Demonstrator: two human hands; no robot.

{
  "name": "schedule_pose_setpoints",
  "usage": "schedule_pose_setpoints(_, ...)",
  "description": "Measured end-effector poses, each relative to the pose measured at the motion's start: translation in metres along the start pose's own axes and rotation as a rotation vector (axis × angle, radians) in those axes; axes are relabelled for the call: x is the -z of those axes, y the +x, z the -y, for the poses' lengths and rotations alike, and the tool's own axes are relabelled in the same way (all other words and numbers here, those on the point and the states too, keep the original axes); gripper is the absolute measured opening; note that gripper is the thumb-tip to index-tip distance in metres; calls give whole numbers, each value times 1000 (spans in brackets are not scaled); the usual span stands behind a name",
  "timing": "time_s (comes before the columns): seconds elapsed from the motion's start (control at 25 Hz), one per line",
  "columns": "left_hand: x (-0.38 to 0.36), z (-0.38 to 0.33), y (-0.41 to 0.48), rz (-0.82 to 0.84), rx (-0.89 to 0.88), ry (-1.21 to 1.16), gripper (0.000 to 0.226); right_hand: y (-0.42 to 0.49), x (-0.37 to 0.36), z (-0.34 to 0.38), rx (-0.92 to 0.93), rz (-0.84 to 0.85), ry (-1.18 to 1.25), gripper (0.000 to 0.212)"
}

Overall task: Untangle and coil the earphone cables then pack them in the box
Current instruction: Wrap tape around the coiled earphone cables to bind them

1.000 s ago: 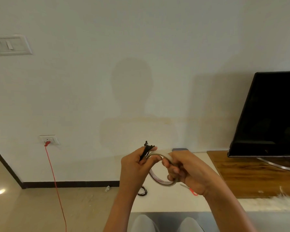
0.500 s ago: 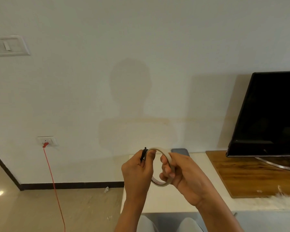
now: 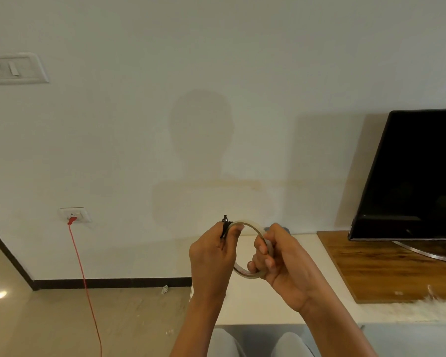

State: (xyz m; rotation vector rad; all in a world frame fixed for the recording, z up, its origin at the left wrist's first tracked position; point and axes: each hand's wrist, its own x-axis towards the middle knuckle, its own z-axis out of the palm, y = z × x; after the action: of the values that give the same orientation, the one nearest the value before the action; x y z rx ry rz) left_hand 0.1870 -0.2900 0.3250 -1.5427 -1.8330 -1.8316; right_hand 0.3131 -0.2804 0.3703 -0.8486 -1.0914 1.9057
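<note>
Earphone cable [image 3: 225, 226], black and bunched, sticks up out of the left hand [image 3: 211, 256], which pinches it between thumb and curled fingers. The thumb tip also touches the upper rim of a tape roll [image 3: 250, 223]. The right hand [image 3: 281, 264] grips the other side of that roll, fingers hooked through its ring. Both hands are close together, raised in front of the white tabletop [image 3: 314, 253]. To the right, a television [image 3: 417, 176] stands on a wooden board [image 3: 386, 269]. At left, a red cord [image 3: 84, 274] hangs from a wall socket [image 3: 74, 214] to the floor.
</note>
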Motion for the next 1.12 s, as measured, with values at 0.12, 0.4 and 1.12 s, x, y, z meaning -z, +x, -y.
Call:
schedule_pose_setpoints(0.12, -1, 0, -3, -12, 53, -24, 30, 0, 0, 1, -12, 45, -21, 41)
schedule_pose_setpoints(0.4, 0, -11, -1, -51, 216, -169, 34, -8, -5, -1, 401, -4, -484, 26)
schedule_pose_setpoints(1.12, 10, -25, 6, -109, 225, -126, 36, 1, 0, -7, 1031, -146, -860, 10)
